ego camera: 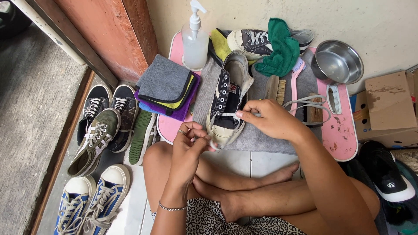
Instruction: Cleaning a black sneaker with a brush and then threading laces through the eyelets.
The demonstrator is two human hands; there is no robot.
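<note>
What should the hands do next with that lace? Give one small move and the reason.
Probably draw the white lace through with the right hand. Its fingers pinch the lace at the lowest eyelets of the black sneaker, while the left hand pinches the other end near the toe cap.

- Around the black sneaker point(226, 102) on the pink surface point(342, 135) room is tight: folded cloths point(167, 89) lie just beside it at 9 o'clock, a brush point(275, 88) at 3 o'clock.
- At 12 o'clock a pump bottle point(195, 41), a second sneaker point(257, 42) and a green cloth point(281, 48) block the way to the wall.
- At 2 o'clock a steel bowl point(337, 62) fills the corner; beside it stands a cardboard box point(389, 109).
- Free strip — the grey mat point(261, 140) at 6 o'clock, between shoe and legs, where both hands sit.
- At 8 o'clock rows of shoes point(104, 130) crowd the floor — open concrete point(30, 100) lies further left.
</note>
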